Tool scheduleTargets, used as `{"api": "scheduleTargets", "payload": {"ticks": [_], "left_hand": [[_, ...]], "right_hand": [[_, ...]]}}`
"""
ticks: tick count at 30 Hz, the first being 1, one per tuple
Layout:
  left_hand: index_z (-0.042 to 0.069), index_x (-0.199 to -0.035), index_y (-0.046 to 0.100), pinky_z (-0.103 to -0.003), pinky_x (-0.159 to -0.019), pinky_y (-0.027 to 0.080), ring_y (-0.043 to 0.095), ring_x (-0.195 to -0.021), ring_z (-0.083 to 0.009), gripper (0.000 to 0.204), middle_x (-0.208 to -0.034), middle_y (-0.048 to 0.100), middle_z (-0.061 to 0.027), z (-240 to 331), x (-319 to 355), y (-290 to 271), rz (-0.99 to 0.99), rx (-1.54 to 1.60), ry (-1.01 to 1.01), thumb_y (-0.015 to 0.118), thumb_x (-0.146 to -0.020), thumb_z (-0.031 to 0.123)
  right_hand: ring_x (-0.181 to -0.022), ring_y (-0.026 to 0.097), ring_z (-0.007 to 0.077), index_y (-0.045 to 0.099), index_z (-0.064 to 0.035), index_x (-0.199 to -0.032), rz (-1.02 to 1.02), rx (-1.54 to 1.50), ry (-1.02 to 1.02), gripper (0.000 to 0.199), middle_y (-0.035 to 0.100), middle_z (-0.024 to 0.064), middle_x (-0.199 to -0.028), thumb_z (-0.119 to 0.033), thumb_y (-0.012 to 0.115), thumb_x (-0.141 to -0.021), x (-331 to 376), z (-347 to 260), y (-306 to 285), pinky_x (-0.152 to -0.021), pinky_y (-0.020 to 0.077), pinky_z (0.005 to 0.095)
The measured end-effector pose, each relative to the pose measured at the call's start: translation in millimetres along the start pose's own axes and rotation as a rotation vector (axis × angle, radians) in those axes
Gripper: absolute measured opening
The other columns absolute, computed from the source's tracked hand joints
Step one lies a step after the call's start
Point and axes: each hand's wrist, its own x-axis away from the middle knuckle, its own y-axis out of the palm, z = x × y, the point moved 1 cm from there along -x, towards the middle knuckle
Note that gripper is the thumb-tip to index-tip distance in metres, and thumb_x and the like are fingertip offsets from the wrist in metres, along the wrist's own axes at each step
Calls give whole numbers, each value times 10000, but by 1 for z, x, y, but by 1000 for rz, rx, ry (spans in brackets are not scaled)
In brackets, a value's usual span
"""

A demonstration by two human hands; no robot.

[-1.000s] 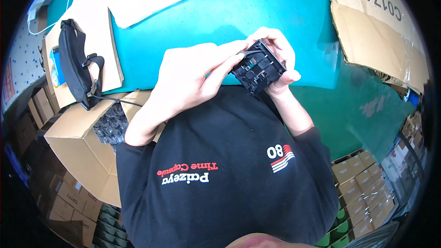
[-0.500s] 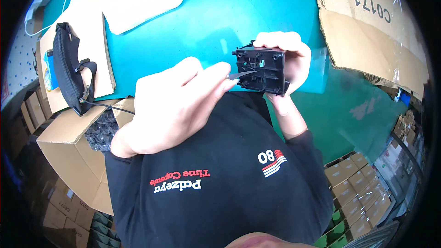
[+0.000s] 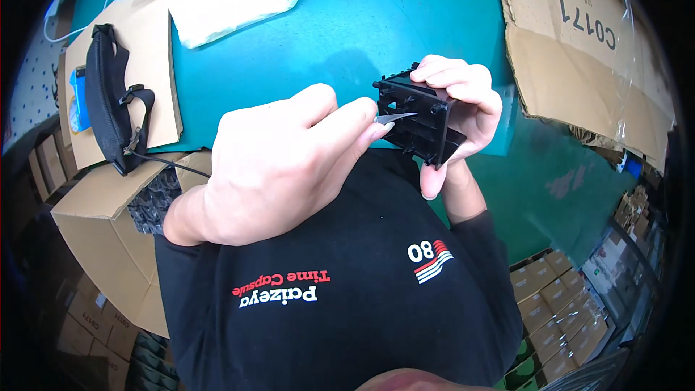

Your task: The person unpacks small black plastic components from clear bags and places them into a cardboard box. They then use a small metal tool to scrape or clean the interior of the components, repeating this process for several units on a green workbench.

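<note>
My right hand (image 3: 478, 105) grips a black moulded plastic housing (image 3: 433, 122) by its right side, fingers over the top edge and thumb underneath. The housing is tilted, its ribbed face with posts and small openings turned toward my left hand (image 3: 279, 166). Pinched in the left fingers is a slim pointed metal tool that looks like tweezers (image 3: 397, 117). Its tip lies over the ribbed face; whether it touches cannot be told. The left hand covers the rest of the tool.
Beyond the hands lies a green tabletop (image 3: 347, 22) with a white bag (image 3: 235, 0). At left, a black pouch (image 3: 108, 101) rests on cardboard, above an open carton (image 3: 108, 239) of black parts. A large cardboard box (image 3: 572, 51) stands at right; stacked small cartons (image 3: 554, 300) sit lower right.
The housing has swung to a steeper tilt and shifted slightly right in my right hand, whose thumb now shows below it. My left hand has followed rightward with the tool.
</note>
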Motion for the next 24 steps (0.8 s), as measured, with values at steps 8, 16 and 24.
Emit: {"api": "scheduleTargets", "payload": {"ticks": [8, 16, 24], "left_hand": [[37, -1036, 736, -340, -486, 408, 520, -515, -218, 165, -681, 494, -73, -4, 1, 4, 2, 30, -17, 762, -879, 84], [58, -1019, 734, -350, -487, 410, 527, -520, -231, 132, -683, 493, -78, -7, 0, 6, -23, 40, -31, 745, -897, 108], [87, -981, 693, -329, -481, 418, 531, -531, -198, 153, -689, 454, -51, -11, 2, 13, -40, -117, 60, 771, -873, 163]], "right_hand": [[-972, 680, 288, 590, 27, -1153, -15, 29, 12, 1065, 642, 163, -1089, -646, 945, -408, 1, 2, 3, -824, 574, 385], [-940, 690, 295, 597, 31, -1137, -22, 135, 0, 1055, 659, 160, -1046, -642, 947, -404, 4, 3, 3, -820, 577, 385], [-931, 695, 314, 544, 43, -1159, -224, 294, 30, 1079, 610, 156, -1048, -727, 877, -482, 0, -5, -9, -816, 567, 434]]}}
